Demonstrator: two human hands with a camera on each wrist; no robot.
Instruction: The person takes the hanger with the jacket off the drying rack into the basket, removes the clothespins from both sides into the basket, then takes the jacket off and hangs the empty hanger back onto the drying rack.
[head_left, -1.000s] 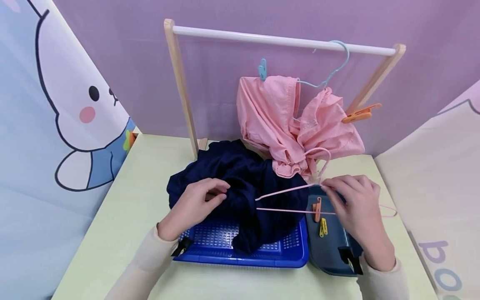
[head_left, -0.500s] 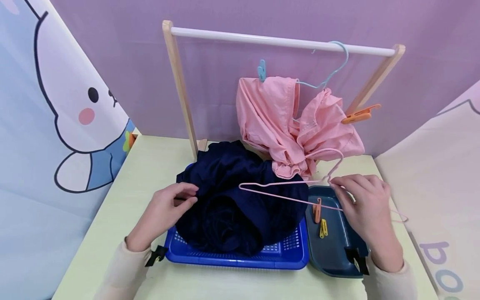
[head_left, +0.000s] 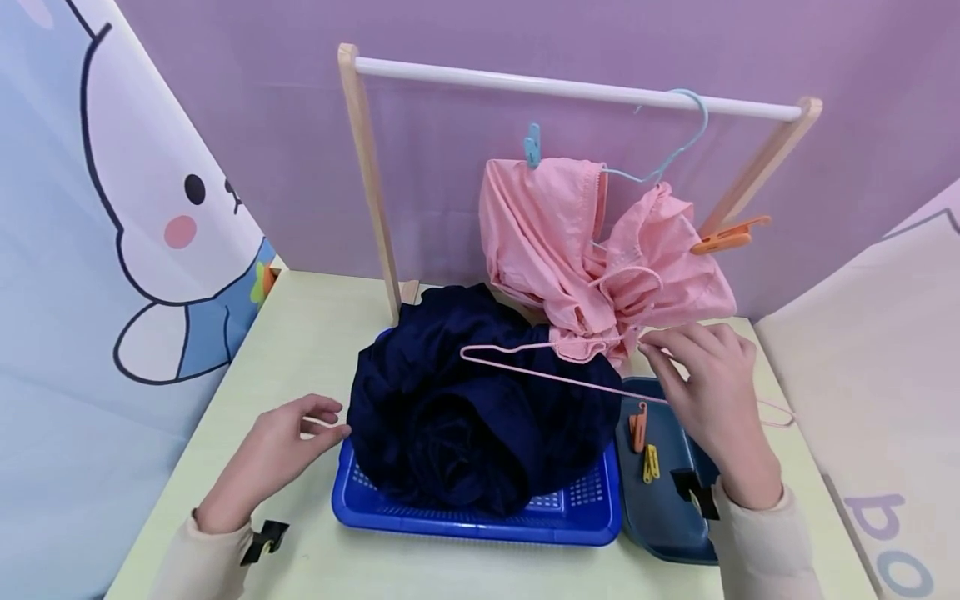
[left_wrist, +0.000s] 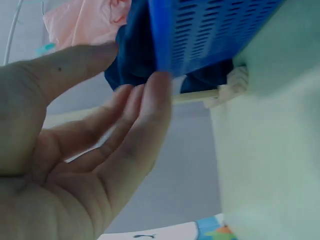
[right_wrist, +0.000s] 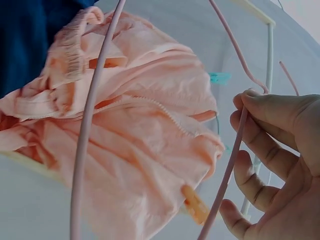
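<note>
Between thumb and forefinger, my right hand [head_left: 705,392] pinches a pink hanger [head_left: 540,374] near the base of its hook. The bare hanger reaches leftward over a bunched dark navy garment [head_left: 450,400]. That garment fills and overhangs a blue plastic basket [head_left: 480,530]. My left hand [head_left: 281,450] is just left of the basket, fingers loosely bent and holding nothing; the left wrist view shows its fingers [left_wrist: 135,145] apart from the thumb. Behind, a pink zipped garment [head_left: 540,225] hangs on a light blue hanger [head_left: 686,150], with a blue clothespin [head_left: 532,146] and an orange clothespin [head_left: 731,236] on it.
A white rail [head_left: 525,82] on wooden posts stands at the back. Right of the basket, a dark teal tray [head_left: 667,521] holds an orange clothespin [head_left: 637,427] and yellow clothespins [head_left: 651,463]. Pale table surface [head_left: 315,300] shows around the basket.
My left hand has moved off the navy garment to the left and down. The garment's front has spread over the basket. My right hand shifted right, then back and slightly up with the pink hanger.
</note>
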